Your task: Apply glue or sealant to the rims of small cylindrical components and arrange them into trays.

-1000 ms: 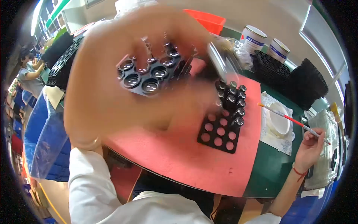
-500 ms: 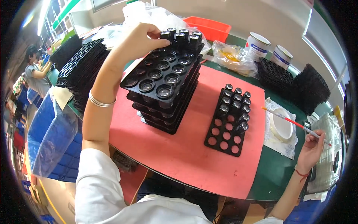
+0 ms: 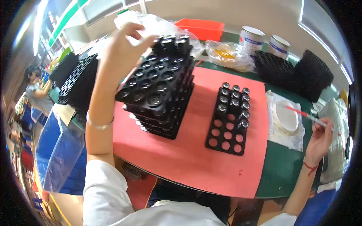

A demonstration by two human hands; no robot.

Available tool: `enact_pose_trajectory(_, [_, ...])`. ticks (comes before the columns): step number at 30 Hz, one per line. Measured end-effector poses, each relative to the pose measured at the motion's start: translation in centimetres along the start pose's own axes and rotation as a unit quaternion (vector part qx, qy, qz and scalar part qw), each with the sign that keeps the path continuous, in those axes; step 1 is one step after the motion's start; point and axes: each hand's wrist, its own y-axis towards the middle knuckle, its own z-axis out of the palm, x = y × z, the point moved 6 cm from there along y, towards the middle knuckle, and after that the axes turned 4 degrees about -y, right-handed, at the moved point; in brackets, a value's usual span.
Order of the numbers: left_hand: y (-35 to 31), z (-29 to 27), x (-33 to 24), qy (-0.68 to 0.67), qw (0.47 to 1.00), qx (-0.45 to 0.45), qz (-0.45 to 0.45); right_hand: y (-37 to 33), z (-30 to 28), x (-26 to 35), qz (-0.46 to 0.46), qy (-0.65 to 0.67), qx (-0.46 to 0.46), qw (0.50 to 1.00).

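Observation:
My left hand (image 3: pixel 122 49), slightly blurred, is raised at the far left edge of a stack of black trays (image 3: pixel 152 73). Its thumb and fingers are spread, with nothing visible between them. Round clear lenses sit in the top tray's holes, and several black cylinders (image 3: pixel 166 45) stand upright at its far end. My right hand (image 3: pixel 319 141) grips a thin red-handled paintbrush (image 3: pixel 301 113) over a white oval dish (image 3: pixel 285 118) on paper. Between my hands, a black tray with holes (image 3: pixel 226 132) lies flat, with glass-topped black cylinders (image 3: pixel 234 103) filling its far part.
A pink mat (image 3: pixel 177 162) covers much of the green table (image 3: pixel 277 177). Along the back are a red bin (image 3: pixel 200 29), a plastic bag (image 3: pixel 230 56), two cans (image 3: pixel 252 39) and black grid trays (image 3: pixel 313 75). More trays (image 3: pixel 79 79) stand left; a person (image 3: pixel 36 90) sits beyond.
My left hand has come away from the cylinders at the stack's far end and moved left, fingers spreading. My right hand, with the brush, has shifted slightly. The whole view has tilted a little.

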Motion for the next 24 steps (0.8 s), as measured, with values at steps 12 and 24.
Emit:
enact_pose_trajectory(12, [-13.8, 7.1, -13.4, -0.028, 0.907, 0.318, 0.276, 0.7, 0.0, 1.3, -0.085, -0.143, 0.004, 0.986])
enact_pose_trajectory(24, [-15.9, 15.1, -8.2, -0.086, 0.899, 0.413, 0.119, -0.1, 0.1, 3.2, -0.234, -0.279, -0.009, 0.931])
